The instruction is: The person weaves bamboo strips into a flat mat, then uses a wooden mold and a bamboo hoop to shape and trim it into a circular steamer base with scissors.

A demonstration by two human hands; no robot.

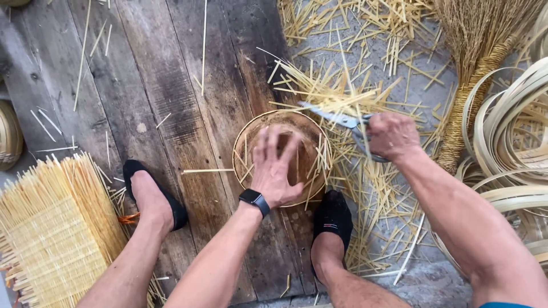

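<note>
Basket of woven bamboo, round and shallow, lies in the middle of the frame on old dark wooden planks, where the planks meet a grey floor. The left hand rests on the basket with fingers spread open and pressed flat on the weave; it grips nothing. On its wrist sits a black watch. The right hand, just right of the basket, is closed around the handles of metal scissors; the blades point to the left, above the upper right rim of the basket, among loose strips. Many cut bamboo strips lie scattered on the grey floor around the right side of the basket and toward the upper part of the frame. Two feet in black shoes stand below: the left foot on the planks, the right foot just under the basket. At the lower left lies a woven bamboo mat with long loose ends. At the upper right stands a straw broom, and coils of flat bamboo bands fill the right edge.
</note>
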